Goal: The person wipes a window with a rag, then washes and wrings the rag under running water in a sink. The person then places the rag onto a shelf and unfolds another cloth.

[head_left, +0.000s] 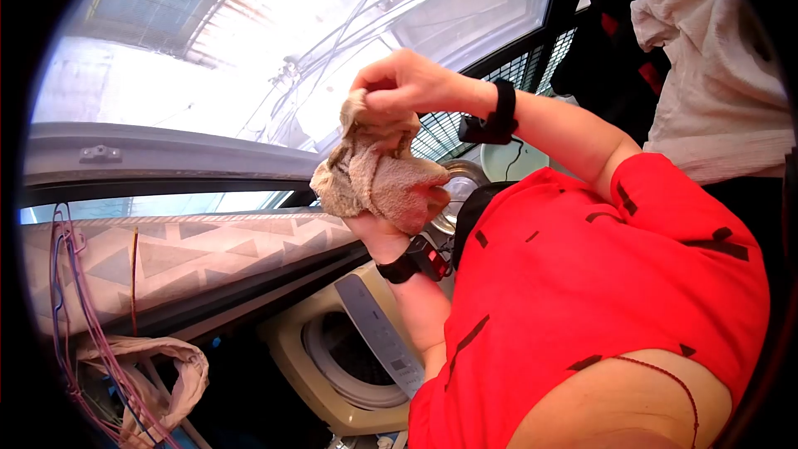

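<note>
A bunched beige terry cloth [374,170] hangs between my two hands in front of the window. My right hand [403,83] is above, its thumb and fingers pinched on the cloth's upper end. Below, my left hand [386,229] grips the lower part, and folds of the cloth cover much of its palm and fingers. Whether the cloth is a small towel or another item, I cannot tell. Each wrist carries a black strap with a small device.
An open window [274,41] stands ahead, over a ledge with a triangle-patterned cover [183,262]. Below is a top-loading washing machine [395,399] with its round opening showing. Coloured hangers [71,283] hang at left, a light garment [715,75] at right. A pale bucket [503,162] stands behind my right arm.
</note>
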Motion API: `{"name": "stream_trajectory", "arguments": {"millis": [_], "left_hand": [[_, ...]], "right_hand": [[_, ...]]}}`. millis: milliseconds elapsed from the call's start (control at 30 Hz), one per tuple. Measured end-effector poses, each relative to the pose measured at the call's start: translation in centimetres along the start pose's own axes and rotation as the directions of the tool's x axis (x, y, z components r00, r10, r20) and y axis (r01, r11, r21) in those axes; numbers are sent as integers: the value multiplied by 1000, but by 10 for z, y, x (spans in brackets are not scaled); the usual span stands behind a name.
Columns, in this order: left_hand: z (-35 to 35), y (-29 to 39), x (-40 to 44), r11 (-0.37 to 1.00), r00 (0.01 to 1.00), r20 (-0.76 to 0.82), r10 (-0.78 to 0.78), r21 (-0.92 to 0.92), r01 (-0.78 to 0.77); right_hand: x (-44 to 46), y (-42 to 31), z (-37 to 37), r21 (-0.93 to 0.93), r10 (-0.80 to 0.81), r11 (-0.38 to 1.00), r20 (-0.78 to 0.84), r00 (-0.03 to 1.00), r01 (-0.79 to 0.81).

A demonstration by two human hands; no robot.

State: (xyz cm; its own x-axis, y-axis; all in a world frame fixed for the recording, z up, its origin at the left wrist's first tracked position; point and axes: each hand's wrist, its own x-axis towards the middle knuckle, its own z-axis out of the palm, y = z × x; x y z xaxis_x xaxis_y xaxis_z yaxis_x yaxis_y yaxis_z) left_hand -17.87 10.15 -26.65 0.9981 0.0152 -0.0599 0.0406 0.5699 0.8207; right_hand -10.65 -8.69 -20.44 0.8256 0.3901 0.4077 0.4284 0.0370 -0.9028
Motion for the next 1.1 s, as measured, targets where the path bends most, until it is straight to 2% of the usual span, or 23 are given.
{"name": "stream_trajectory", "arguments": {"millis": [33, 67, 133, 200, 333, 367, 400, 433, 467, 500, 533, 567, 600, 667, 700, 733, 767, 800, 867, 900, 933, 1000, 1100], "left_hand": [[-6, 1, -1, 950, 983, 114, -141, -263, 167], [-3, -1, -4, 950, 982, 120, -146, -261, 173], [6, -9, -14, 943, 994, 95, -61, 332, 26], [-7, -22, -19, 984, 950, 311, 16, 164, -70], [-62, -47, -24, 729, 946, 224, 233, 603, -322], [-44, -33, -36, 960, 983, 136, 123, 235, -153], [-26, -18, -47, 982, 994, 106, -14, -188, 34], [-33, -20, -42, 982, 995, 96, -6, -185, 24], [-46, -26, -30, 954, 983, 44, 179, 237, -185], [-50, -22, -23, 717, 932, 72, 356, 618, -322], [-58, -12, -21, 716, 931, 69, 358, 620, -321], [-54, 9, -22, 975, 931, 348, -108, 220, 31], [-44, 32, -21, 840, 606, 716, -345, -52, 540], [-21, 53, -22, 885, 534, 743, -404, 170, 433], [-27, 36, -19, 946, 837, 464, -290, 4, 325], [-32, 20, -17, 983, 986, 91, -143, -104, 152], [-12, 16, -17, 1000, 995, -102, 13, -12, -14], [-9, 23, -14, 1000, 995, -99, 15, -10, -16], [-10, 37, -5, 810, 988, -50, -144, -580, 88], [-22, 36, -4, 698, 969, 223, -111, -676, 236], [-26, 36, -5, 698, 967, 229, -109, -675, 239], [-23, 37, -6, 925, 973, 225, -55, -354, 134], [-50, 33, -8, 997, 966, 245, -82, 9, 83]], "right_hand": [[7, -10, 1, -17, -43, 999, -14, 999, 43], [16, -15, 3, -35, -88, 996, -29, 996, 87], [34, -22, 6, -124, -180, 977, -25, 983, 176], [45, -26, 11, -15, -45, 999, 32, 998, 45], [45, 0, 14, -233, -248, 947, -89, 965, 222], [36, 1, 10, -240, -203, 955, -103, 974, 173], [26, 1, 8, -232, -206, 956, -94, 974, 179], [15, 0, 6, -162, -74, 984, -25, 997, 69], [4, -1, 4, -101, 55, 994, 55, 997, -49], [-8, 0, 8, -54, 47, 998, 133, 990, -40], [-21, 1, 14, -9, 37, 999, 206, 978, -36], [-31, -1, 19, 30, 59, 997, 274, 960, -70], [-39, -4, 24, 66, 79, 992, 338, 938, -107], [-53, 6, 41, 187, 47, 975, 366, 930, -123], [-57, -1, 49, 252, -32, 966, 309, 951, -49], [-60, 3, 50, 253, -32, 966, 305, 952, -49], [-62, 14, 54, 279, 37, 952, 313, 949, -129], [-64, 25, 57, 303, 103, 931, 324, 941, -206], [-64, 31, 56, 478, 265, 823, 153, 952, -306], [-62, 26, 51, 576, 341, 737, 137, 930, -354], [-58, 20, 44, 665, 414, 639, 127, 901, -387], [-55, 32, 23, 760, 340, 514, 247, 908, -399], [-51, 29, 13, 888, 297, 337, 217, 930, -314]]}}
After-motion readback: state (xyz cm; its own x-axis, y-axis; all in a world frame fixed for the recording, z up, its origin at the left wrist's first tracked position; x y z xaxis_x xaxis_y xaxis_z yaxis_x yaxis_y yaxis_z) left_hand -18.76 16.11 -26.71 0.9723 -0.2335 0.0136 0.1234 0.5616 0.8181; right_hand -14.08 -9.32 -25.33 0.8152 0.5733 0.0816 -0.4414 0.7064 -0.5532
